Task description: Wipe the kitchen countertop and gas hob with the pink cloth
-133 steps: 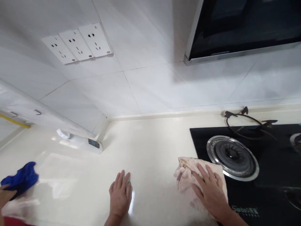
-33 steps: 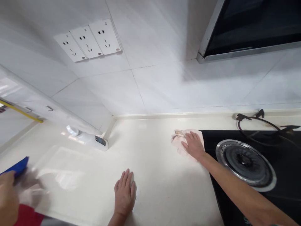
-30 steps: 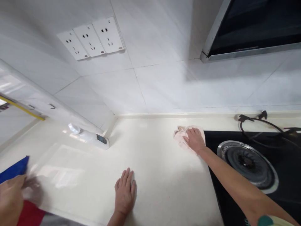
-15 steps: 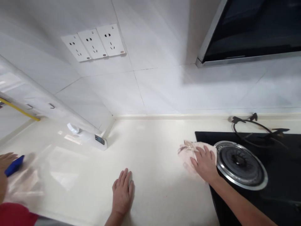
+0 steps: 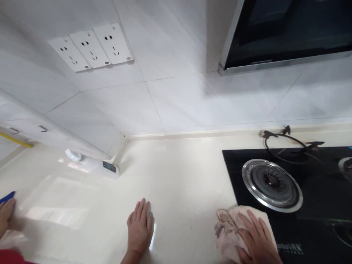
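Under my right hand (image 5: 255, 238) is a crumpled, pale pink cleaning cloth (image 5: 228, 234), which it presses onto the counter and over the front left part of the black gas hob (image 5: 233, 172). The fingers reach across the cloth, and the palm is partly cut off by the lower edge. My left hand (image 5: 139, 225) lies flat on the white countertop (image 5: 178, 205), fingers stretched out, with nothing in it. A round burner (image 5: 272, 183) with a silver ring sits just beyond the cloth, without its pan support.
A black pan support (image 5: 291, 146) leans at the hob's back edge. Below the wall sockets (image 5: 92, 47) lies a white device (image 5: 96, 165) with a small display. The range hood (image 5: 286, 33) overhangs at right. At far left, another person's hand (image 5: 7, 212) is by a blue object (image 5: 7, 197).
My right hand has drawn the cloth toward me, from beside the burner to the hob's front left. My left hand stays on the counter. The view has shifted right.
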Available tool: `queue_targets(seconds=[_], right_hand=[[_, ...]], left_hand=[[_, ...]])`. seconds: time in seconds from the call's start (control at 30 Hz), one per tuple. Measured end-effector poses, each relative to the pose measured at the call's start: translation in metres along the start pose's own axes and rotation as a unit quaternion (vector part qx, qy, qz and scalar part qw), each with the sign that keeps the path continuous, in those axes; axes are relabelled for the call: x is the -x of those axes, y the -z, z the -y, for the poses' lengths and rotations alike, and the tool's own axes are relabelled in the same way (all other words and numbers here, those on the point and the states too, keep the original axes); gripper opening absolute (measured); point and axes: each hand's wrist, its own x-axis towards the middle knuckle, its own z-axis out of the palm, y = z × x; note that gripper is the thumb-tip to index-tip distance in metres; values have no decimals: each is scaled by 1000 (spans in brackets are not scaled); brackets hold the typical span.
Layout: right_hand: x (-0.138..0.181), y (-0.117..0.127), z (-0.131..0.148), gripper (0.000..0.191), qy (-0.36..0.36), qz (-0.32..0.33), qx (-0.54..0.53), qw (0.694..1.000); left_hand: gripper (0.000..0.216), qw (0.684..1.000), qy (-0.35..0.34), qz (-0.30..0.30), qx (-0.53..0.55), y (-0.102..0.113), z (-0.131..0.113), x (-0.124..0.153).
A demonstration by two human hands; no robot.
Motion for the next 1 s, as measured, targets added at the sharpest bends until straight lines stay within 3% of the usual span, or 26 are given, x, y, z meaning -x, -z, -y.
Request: queue_targets(seconds=[0.23,0.47,0.63,0.83,1.0], right_hand=[[-98,-29,-31,39,-131,75,1,989],[-196,-65,-78,55,-181,157,27,970],[-258,-82,-92,69,-243,236,19,941],[-304,-91,-65,74,-286,260,-10,922],[-320,-88,6,74,-204,272,-88,936]], left_hand=[[46,1000,7,8,11,1,0,1],[47,1000,10,20,3,2,-2,4],[46,1000,13,27,-3,3,-3,4],[47,1000,15,26,0,0,-3,5],[46,999,14,24,-16,-5,-1,6]])
